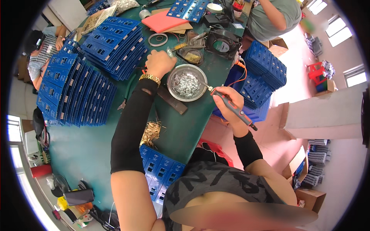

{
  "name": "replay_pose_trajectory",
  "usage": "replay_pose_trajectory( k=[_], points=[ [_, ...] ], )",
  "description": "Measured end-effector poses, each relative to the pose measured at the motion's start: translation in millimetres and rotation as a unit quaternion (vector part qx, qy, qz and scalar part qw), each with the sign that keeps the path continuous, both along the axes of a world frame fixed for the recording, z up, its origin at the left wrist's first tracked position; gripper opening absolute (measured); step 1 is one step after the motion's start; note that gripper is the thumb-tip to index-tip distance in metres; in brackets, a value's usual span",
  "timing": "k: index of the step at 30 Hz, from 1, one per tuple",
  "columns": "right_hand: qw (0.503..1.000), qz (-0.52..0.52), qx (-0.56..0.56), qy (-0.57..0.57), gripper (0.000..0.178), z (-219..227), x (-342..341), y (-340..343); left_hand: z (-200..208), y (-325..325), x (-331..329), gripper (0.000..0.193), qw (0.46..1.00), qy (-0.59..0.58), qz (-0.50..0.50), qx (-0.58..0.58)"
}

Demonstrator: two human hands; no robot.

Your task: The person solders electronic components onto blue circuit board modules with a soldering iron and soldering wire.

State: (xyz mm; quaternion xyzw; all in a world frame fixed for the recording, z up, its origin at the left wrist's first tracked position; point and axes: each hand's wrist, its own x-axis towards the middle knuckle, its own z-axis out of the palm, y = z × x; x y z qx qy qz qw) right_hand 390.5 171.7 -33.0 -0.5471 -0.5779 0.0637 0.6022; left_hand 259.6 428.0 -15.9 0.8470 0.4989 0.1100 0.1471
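Note:
My right hand (230,103) is closed round a grey and orange soldering iron (238,111). The iron's metal tip reaches over the right rim of a round metal bowl (170,85), which holds a heap of silvery scraps (186,84). Just beyond the bowl's upper left side, my left hand (159,63) is closed, back upward. A small shiny, pale thing (170,52) shows at its fingertips; its kind I cannot make out. Below this hand a dark flat bar (172,101) lies beside the bowl. Pliers (125,96) with green handles lie left of my forearm.
Tall stacks of blue circuit boards (73,90) fill the table's left. A soldering stand with sponge (192,57) and a black fan (222,45) stand beyond the bowl. Brass-coloured pins (151,133) lie near my left forearm. More boards (266,63) are stacked off the right edge. Two people sit nearby.

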Motion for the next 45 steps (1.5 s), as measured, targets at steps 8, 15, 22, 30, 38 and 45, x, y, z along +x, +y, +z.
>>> replay_pose_trajectory(
  k=[8, 15, 22, 30, 38, 45],
  points=[
    [0.976, 0.017, -0.006, 0.217, 0.021, -15, 13, 6, -9, 8, -19, 0.035, 0.909, -0.41, -0.004, -0.076],
    [0.932, 0.04, -0.018, 0.359, 0.018, -27, 11, 17, 25, -82, -46, 0.053, 0.932, -0.301, -0.201, 0.015],
    [0.838, 0.081, -0.005, 0.539, 0.014, -23, 3, 26, 16, -112, -48, 0.064, 0.91, -0.257, -0.309, 0.097],
    [0.813, 0.038, 0.02, 0.58, 0.011, -28, 8, 31, 5, -96, -69, 0.055, 0.943, -0.2, -0.235, 0.123],
    [0.929, 0.106, -0.027, 0.354, 0.011, -26, 44, 25, 11, -76, -66, 0.04, 0.932, -0.329, -0.11, -0.108],
    [0.962, 0.229, 0.044, -0.139, 0.03, 25, 68, 23, 32, -84, -59, 0.037, 0.856, -0.386, -0.196, -0.284]
  ],
)
